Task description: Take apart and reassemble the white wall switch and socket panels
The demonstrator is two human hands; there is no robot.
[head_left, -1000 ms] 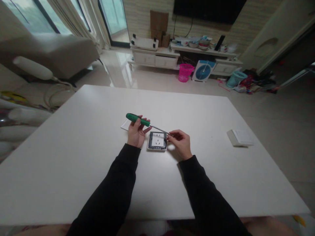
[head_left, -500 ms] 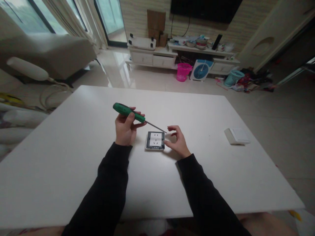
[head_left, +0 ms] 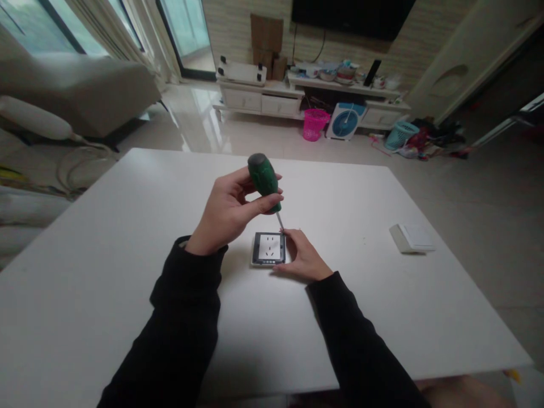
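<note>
My left hand (head_left: pixel 238 207) is closed around the green handle of a screwdriver (head_left: pixel 264 177). The screwdriver is tilted steeply, its thin shaft pointing down to the upper right corner of a wall socket (head_left: pixel 269 248). That socket lies face up on the white table, a white centre with slots inside a dark frame. My right hand (head_left: pixel 304 255) grips the socket's right side, thumb at the near edge and fingertips by the far right corner, close to the screwdriver's tip. Whether the tip sits in a screw is too small to tell.
A white square box-like piece (head_left: pixel 411 238) rests on the right part of the white table (head_left: pixel 127 255). Beyond the table stand a low white cabinet (head_left: pixel 280 106), a pink basket (head_left: pixel 314 124) and a blue-and-white fan (head_left: pixel 345 120). A grey sofa (head_left: pixel 80 90) is at the far left.
My left hand has moved right and swung the screwdriver from nearly level to steep, its tip at the socket's corner. My right hand has closed from beside the socket onto its edge.
</note>
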